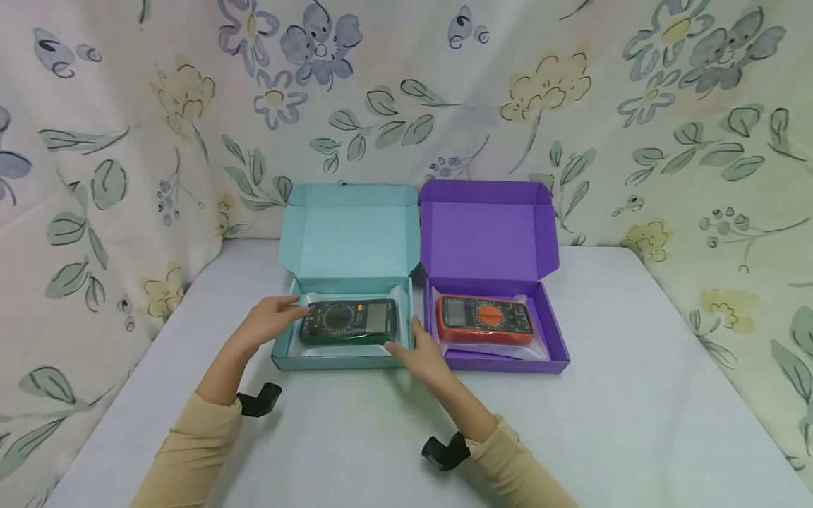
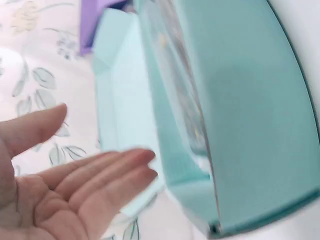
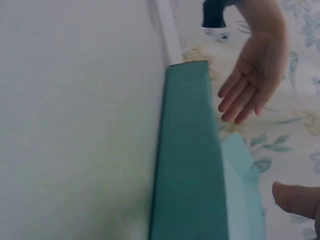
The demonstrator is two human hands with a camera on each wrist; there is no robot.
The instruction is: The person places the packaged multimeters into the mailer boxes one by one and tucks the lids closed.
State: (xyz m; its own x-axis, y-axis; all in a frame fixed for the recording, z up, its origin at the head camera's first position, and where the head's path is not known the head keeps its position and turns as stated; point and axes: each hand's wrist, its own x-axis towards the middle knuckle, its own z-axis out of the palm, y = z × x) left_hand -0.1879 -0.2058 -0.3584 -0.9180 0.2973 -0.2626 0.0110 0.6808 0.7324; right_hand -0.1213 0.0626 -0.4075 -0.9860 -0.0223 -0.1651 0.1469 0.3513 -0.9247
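A dark green multimeter [image 1: 348,321] with a round dial lies on clear plastic wrap inside an open teal box [image 1: 343,363]. My left hand [image 1: 273,321] is over the box's left side, its fingertips near the multimeter's left end. In the left wrist view, that hand's fingers are extended and hold nothing. My right hand [image 1: 424,356] is at the box's front right corner, thumb toward the multimeter's lower right end; whether it touches the multimeter is unclear. Only the right thumb [image 3: 295,200] shows in the right wrist view.
Beside the teal box stands an open purple box [image 1: 508,365] holding a red multimeter [image 1: 485,321] with an orange dial, also on clear plastic. Both lids stand raised at the back. A white table [image 1: 343,437] lies beneath, with a floral curtain [image 1: 394,85] behind.
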